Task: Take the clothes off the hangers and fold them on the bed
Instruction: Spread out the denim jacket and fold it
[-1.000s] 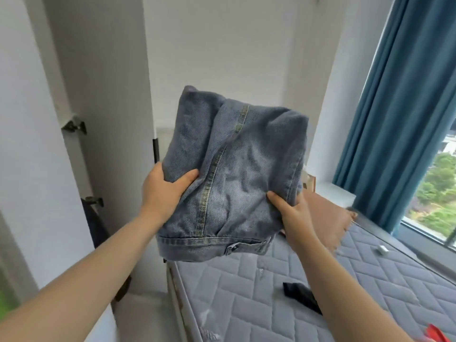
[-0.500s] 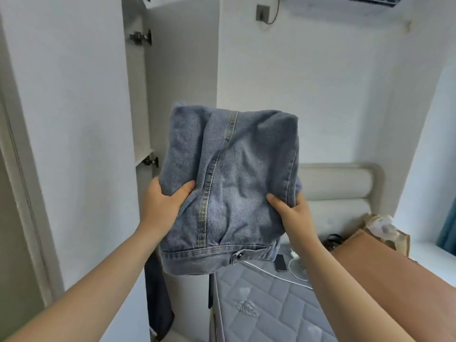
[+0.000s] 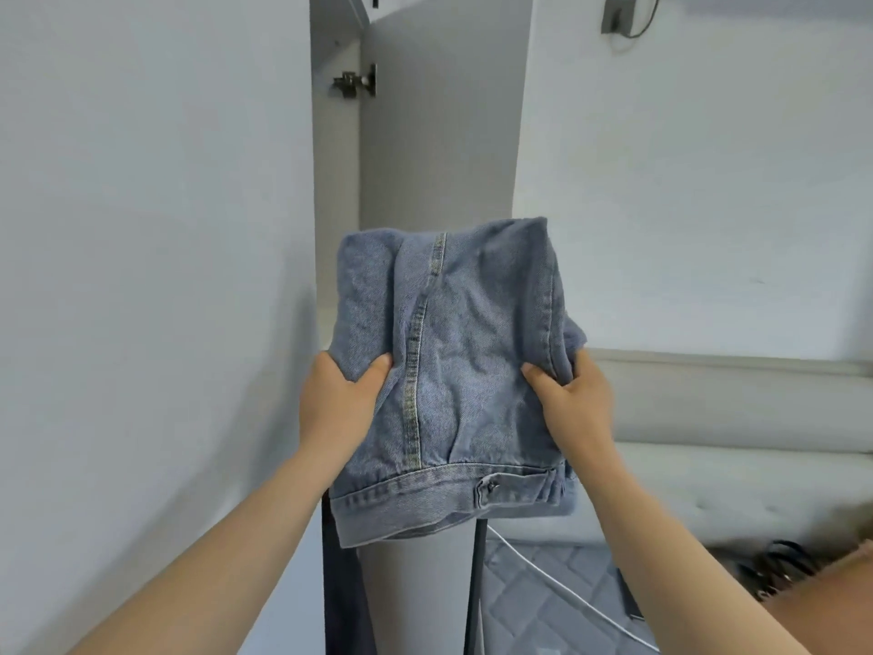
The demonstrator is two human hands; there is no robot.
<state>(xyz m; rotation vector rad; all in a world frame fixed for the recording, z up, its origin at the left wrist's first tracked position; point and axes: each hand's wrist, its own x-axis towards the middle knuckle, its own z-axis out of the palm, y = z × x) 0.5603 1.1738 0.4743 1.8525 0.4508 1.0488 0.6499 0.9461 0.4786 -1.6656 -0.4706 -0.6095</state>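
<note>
Denim jacket [image 3: 472, 371] folded, held mid-air between left hand [image 3: 338, 404] and right hand [image 3: 574, 404], thumbs pinching cloth; view swung from bed [image 3: 543, 602] toward open wardrobe [image 3: 439, 134]; folding judged done, stowing likely next

Bedroom in a private home. A pale padded headboard [image 3: 708, 404] runs along the white wall at right, and below it lies a grey mattress [image 3: 534, 602] quilted in a diamond pattern, with a white cable [image 3: 571, 595] trailing across it. At centre stands a tall white wardrobe [image 3: 439, 134], its panels swung open and a metal hinge [image 3: 355, 82] showing near the top. A dark garment [image 3: 347, 588] hangs in the gap at its lower part. A grey wall socket [image 3: 618, 14] with a lead sits high on the wall. A folded denim garment [image 3: 453, 371] is held up before the wardrobe.
</note>
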